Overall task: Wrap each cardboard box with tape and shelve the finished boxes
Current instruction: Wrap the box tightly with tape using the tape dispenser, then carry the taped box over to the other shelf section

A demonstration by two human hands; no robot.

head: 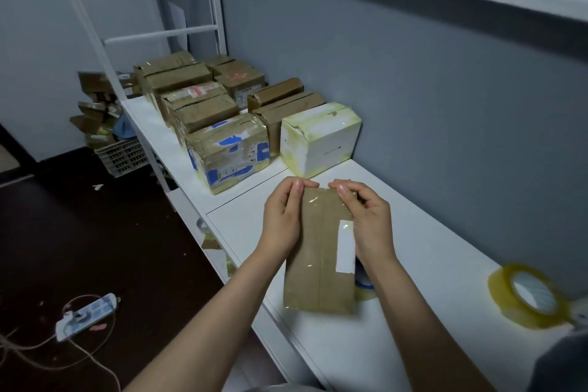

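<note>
A long brown cardboard box (318, 261) with a white label and glossy clear tape lies on the white table (429, 264). My left hand (283, 216) grips its far left corner, thumb on top. My right hand (366, 219) grips the far right corner, fingers curled over the edge. A roll of clear yellowish tape (528, 297) rests on the table at the right. Part of a second tape roll with a blue core (366, 286) peeks out behind the box.
Several taped boxes sit in rows on the table's far left, among them a white one (321, 137) and a blue-marked one (229, 156). More boxes fill a crate (124, 156) on the dark floor. A power strip (86, 317) lies on the floor.
</note>
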